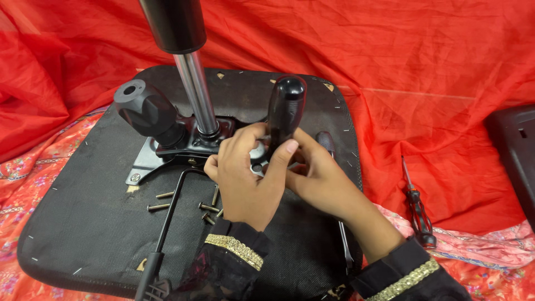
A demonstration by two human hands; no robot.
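Head view: left hand (245, 178) and right hand (315, 175) both grip an upright black plastic screwdriver handle (286, 108) at the centre of an overturned black seat base (83, 223), loose brass screws (184, 203) nearby.

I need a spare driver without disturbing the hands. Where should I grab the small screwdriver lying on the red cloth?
Probably by its dark handle, coming from above on the right. The small screwdriver lies flat on the red cloth, thin shaft pointing away, handle nearest, well apart from the seat base.
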